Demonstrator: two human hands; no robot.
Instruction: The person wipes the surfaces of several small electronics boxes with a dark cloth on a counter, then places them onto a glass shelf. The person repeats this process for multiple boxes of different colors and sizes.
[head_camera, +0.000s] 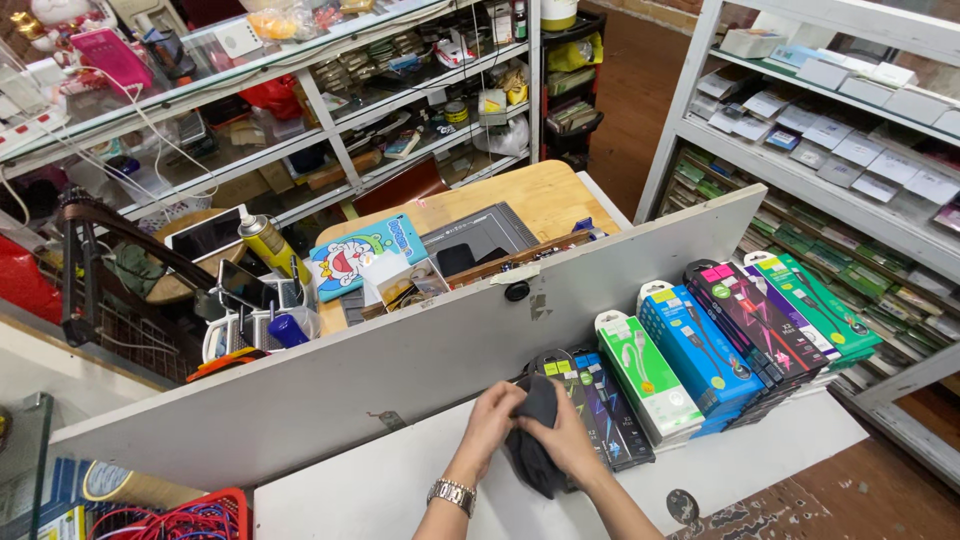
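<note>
Both hands, left hand (492, 415) and right hand (566, 437), are gripping a dark cloth (533, 440), fingers closed around it. It is looking soft, light and limp; bunching it anywhere should be holding well. Boxed cables (700, 350) are standing just beside on the table (380, 490).

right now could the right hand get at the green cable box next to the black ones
Probably yes. The right hand is busy gripping a dark cloth with the left hand, but the green cable box stands just beyond it on the white counter, with nothing between.
</note>
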